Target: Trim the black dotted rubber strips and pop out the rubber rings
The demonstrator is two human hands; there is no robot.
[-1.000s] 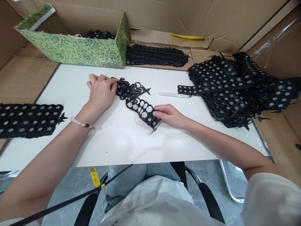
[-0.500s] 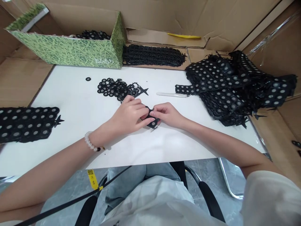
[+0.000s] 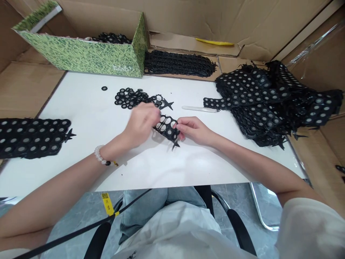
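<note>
My right hand (image 3: 191, 128) pinches the right end of a small black perforated strip (image 3: 170, 133) just over the white table. Some of its round holes show white; others near the right end hold black rings with grey centres. A pointed tail sticks out at its lower corner. At the strip's left end is my left hand (image 3: 144, 120), blurred by motion, its fingers curled and partly hidden. Whether it holds anything cannot be made out. Just behind the left hand lies a pile of loose black rings (image 3: 126, 97), with a black star-shaped tip (image 3: 168, 104) at its right.
A green patterned box (image 3: 88, 57) with black pieces stands at the back left. Filled black strips are stacked behind (image 3: 179, 64), heaped at right (image 3: 250, 97) and lying at left (image 3: 32, 138). A white pen-like tool (image 3: 198, 108) and a single ring (image 3: 104, 88) lie on the table (image 3: 151, 169).
My left hand has moved off the strip's middle, left and slightly back toward the ring pile, uncovering more of the strip. My right hand keeps its pinch. The view has shifted slightly.
</note>
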